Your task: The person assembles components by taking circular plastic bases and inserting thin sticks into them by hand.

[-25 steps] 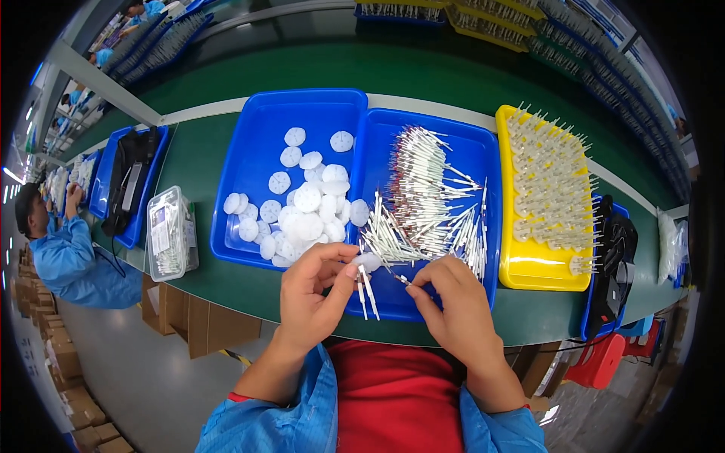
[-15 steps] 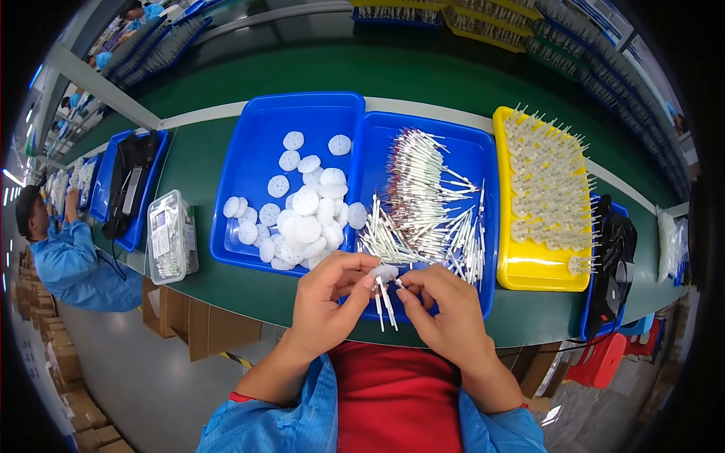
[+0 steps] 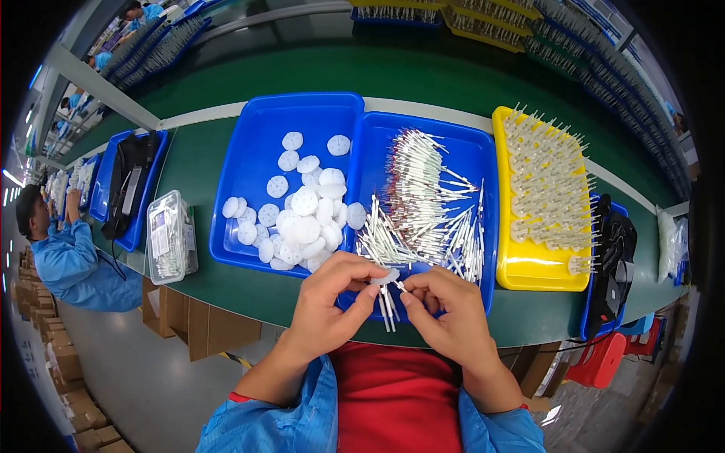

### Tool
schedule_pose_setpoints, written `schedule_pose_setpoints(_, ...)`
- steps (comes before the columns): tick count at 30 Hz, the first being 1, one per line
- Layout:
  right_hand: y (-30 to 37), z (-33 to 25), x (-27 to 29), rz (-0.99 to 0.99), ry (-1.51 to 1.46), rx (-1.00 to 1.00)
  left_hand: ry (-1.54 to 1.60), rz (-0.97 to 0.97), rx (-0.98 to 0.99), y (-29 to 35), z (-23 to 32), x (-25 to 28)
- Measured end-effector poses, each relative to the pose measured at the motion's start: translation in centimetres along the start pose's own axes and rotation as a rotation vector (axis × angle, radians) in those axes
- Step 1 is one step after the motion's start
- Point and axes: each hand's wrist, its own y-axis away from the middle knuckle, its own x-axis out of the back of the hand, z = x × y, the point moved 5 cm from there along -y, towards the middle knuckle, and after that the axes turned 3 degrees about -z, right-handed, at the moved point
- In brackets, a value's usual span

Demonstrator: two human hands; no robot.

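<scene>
In front of my body, my left hand (image 3: 331,300) pinches a translucent white plastic disc (image 3: 387,277) by its left edge. Thin white sticks (image 3: 388,311) hang down from the underside of that disc. My right hand (image 3: 451,308) is closed at the disc's right edge, thumb and fingertips on another small white stick (image 3: 401,286); whether it sits in the disc I cannot tell. Behind my left hand, loose discs (image 3: 304,226) lie heaped in a blue tray (image 3: 260,121). Beyond my right hand, a second blue tray (image 3: 472,143) holds many white sticks with dark red ends (image 3: 419,192).
A yellow tray (image 3: 521,273) on the right carries rows of discs with sticks standing up. Beside it lies a black bundle (image 3: 615,257) in a blue tray. On the left are a clear plastic box (image 3: 170,238) and another person in blue (image 3: 83,260). Cardboard boxes (image 3: 208,321) stand under the bench.
The disc has tilted so that its edge faces me more, and it has shifted slightly right. The hanging sticks moved with it. Both hands keep their pinch.
</scene>
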Motion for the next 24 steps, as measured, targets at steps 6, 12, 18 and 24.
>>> schedule_pose_setpoints(6,0.1,0.1,-0.5,0.020,-0.020,-0.012,0.025,-0.032,-0.001,0.0,0.3,-0.3)
schedule_pose_setpoints(12,0.1,0.2,-0.8,0.016,-0.013,0.008,0.056,-0.028,0.065,0.0,-0.5,-0.4)
schedule_pose_setpoints(18,0.4,0.6,-1.1,0.071,-0.088,0.005,0.076,-0.027,0.101,-0.3,-0.3,-0.4)
schedule_pose_setpoints(24,-0.1,0.4,-1.3,0.048,-0.027,0.061,0.050,0.004,0.109,-1.0,-0.3,-0.3)
